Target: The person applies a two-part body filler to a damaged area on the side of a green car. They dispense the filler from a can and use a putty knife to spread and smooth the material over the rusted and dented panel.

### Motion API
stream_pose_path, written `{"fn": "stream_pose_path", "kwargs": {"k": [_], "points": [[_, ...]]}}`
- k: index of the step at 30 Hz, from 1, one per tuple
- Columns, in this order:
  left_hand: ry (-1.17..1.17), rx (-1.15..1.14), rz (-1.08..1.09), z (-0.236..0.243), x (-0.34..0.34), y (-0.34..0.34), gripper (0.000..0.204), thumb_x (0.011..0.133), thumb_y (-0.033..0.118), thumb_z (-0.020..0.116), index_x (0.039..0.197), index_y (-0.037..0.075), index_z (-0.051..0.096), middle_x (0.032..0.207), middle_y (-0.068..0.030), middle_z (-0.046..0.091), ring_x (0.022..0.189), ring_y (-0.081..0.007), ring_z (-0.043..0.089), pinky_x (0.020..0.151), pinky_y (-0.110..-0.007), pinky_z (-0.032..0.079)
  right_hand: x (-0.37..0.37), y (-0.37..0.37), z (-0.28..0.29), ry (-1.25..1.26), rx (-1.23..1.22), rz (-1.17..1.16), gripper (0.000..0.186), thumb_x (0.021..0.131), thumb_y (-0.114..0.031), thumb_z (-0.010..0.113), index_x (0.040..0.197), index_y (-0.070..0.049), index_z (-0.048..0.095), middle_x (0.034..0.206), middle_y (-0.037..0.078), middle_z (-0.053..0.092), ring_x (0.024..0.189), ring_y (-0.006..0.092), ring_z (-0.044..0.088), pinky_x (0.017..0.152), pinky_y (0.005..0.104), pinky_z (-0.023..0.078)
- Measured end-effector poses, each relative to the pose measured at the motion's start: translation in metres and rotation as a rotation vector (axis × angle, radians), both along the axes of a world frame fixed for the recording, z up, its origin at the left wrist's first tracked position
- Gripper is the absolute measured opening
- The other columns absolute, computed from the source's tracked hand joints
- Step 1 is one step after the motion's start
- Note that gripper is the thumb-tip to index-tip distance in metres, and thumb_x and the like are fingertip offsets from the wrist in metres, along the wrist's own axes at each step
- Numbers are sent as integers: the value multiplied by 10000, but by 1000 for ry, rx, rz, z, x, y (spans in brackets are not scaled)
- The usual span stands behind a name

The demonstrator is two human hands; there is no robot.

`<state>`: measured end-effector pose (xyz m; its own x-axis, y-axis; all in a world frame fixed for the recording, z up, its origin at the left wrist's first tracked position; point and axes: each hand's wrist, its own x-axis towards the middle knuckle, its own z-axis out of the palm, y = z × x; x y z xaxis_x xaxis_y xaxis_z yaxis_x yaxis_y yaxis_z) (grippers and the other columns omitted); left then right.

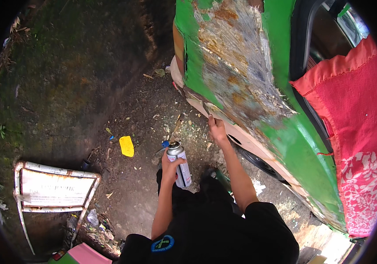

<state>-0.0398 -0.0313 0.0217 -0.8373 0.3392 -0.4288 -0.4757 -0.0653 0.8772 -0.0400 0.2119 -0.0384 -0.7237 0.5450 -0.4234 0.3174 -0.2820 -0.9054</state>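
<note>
My left hand (171, 168) is wrapped round a white spray-type can (182, 169) with a silver top, held upright in front of my legs. Close to the can's top is a small blue piece (165, 144); whether it is joined to the can I cannot tell. My right hand (217, 131) is closed, fingertips up against the lower edge of a green car body (281, 136). Something thin seems to stick out of these fingers, too small to name. Beside that hand, the car's side has a big bare patch (241, 66), rough, grey and rusty.
A red patterned cloth (355, 110) hangs over the car's window at right. Below the pale pink lower panel (259, 152) a wheel (261, 163) shows. A rusty white metal frame with a sign panel (56, 189) stands at left. On the littered ground lies a yellow piece (127, 146).
</note>
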Motion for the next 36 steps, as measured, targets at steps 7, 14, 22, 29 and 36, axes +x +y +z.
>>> {"fn": "stream_pose_path", "kwargs": {"k": [7,14,22,29,36], "points": [[31,12,-58,5,10,2,526,621,-14,701,1127,47,571,895,-47,647,807,-187,640,750,-341,503,4,-4,-3,59,-36,-47,471,1035,-457,499,770,-69,468,518,-38,336,360,95,307,347,312,248],[0,-3,-96,11,14,2,537,620,-36,715,1132,29,565,895,-53,661,806,-183,650,740,-328,502,-1,-17,-13,60,38,-90,484,1039,-445,497,726,-80,448,510,-24,337,354,103,317,343,317,238],[-46,48,-107,0,8,8,569,617,-38,714,1161,33,563,892,-52,659,802,-187,651,738,-329,502,-9,-7,-10,16,-5,-57,548,1023,-430,517,675,-7,533,494,27,434,381,146,421,389,370,326],[-21,16,-115,-2,5,18,564,608,-30,710,1153,28,574,895,-63,665,808,-199,656,745,-337,508,-19,-6,-18,39,131,-43,468,1040,-413,506,736,-59,472,490,-31,323,345,109,271,345,324,236],[-23,-9,-70,0,-5,16,515,619,-34,676,1117,52,577,890,-50,645,813,-194,638,748,-346,501,-1,-19,5,43,-41,-91,464,1047,-409,493,753,-50,493,504,-33,320,356,108,295,352,327,236]]}}
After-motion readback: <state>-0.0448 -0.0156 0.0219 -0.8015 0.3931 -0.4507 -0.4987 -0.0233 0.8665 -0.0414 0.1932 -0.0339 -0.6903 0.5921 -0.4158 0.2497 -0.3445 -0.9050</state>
